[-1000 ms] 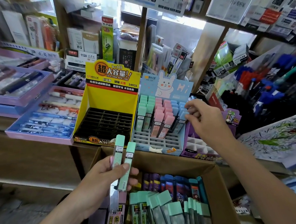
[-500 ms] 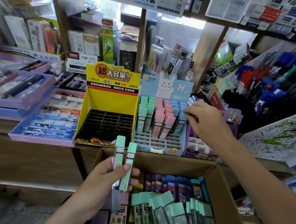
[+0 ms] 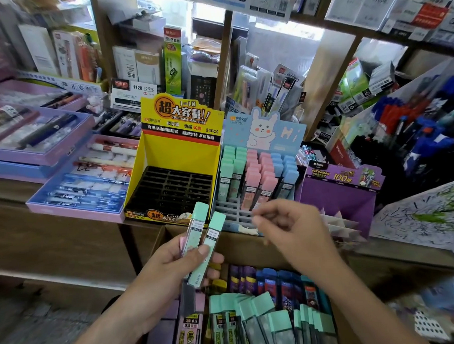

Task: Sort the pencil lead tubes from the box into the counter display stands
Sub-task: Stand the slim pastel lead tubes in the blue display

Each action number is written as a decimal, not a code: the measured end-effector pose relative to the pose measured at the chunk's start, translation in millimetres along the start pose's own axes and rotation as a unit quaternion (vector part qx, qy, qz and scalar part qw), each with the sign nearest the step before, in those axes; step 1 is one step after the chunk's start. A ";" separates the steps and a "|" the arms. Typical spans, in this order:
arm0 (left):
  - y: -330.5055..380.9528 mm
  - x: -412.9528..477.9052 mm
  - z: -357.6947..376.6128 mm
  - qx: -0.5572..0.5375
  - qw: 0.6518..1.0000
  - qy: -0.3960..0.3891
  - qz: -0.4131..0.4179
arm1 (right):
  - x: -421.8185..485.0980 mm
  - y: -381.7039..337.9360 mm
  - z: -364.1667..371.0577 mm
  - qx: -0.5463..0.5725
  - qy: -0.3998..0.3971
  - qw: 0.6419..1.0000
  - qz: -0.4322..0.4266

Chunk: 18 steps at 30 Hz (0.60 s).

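Note:
My left hand (image 3: 170, 269) grips two mint-green lead tubes (image 3: 206, 241), fanned upward, over the cardboard box (image 3: 240, 247). A pink tube edge shows behind them. The box holds many more mint, blue and purple tubes (image 3: 267, 317). My right hand (image 3: 292, 226) hovers just right of the held tubes, fingers loosely curled and blurred, holding nothing I can see. Behind stands the blue rabbit stand (image 3: 260, 133) with green, pink and blue tubes in its back rows and bare front slots. To its left the yellow stand (image 3: 183, 153) has a bare black grid.
A purple display stand (image 3: 334, 192) sits right of the rabbit stand. Lilac pen trays (image 3: 72, 209) lie on the counter at left. Shelves of boxed stationery rise behind, and racks of blue and red pens (image 3: 415, 130) fill the right side.
My right hand has drawn back from the blue column of the rabbit stand, down and left toward the tubes in my left hand. The left hand has stayed put.

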<state>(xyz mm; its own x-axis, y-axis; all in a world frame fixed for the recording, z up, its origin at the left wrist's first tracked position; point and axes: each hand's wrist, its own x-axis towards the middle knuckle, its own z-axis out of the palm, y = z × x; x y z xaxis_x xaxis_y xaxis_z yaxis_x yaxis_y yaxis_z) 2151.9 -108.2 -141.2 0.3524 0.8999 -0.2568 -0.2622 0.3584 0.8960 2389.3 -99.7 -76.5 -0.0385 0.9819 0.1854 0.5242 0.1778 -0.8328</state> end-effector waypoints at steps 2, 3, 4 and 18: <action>0.2 -0.9 0.5 -0.002 1.000 -0.009 0.001 | -5.0 3.2 16.2 0.040 -0.028 0.998 0.036; 0.5 -1.3 1.2 -0.001 1.000 -0.015 0.002 | -6.1 3.9 23.1 0.060 -0.035 0.996 0.051; 0.7 -1.7 1.9 0.001 1.000 -0.020 0.004 | -6.4 3.9 28.9 0.080 -0.039 0.994 0.063; -9.0 4.7 -5.7 -0.045 0.999 0.025 0.004 | 9.7 -2.6 32.0 0.211 -0.011 0.975 0.064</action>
<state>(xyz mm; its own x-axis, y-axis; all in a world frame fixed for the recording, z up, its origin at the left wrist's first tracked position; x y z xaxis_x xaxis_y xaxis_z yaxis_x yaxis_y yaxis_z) 2150.8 -105.8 -152.6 0.3059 0.9131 -0.2696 -0.3446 0.3702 0.8627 2360.4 -88.6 -89.3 -0.0166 0.9981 0.0587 0.1292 0.0604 -0.9898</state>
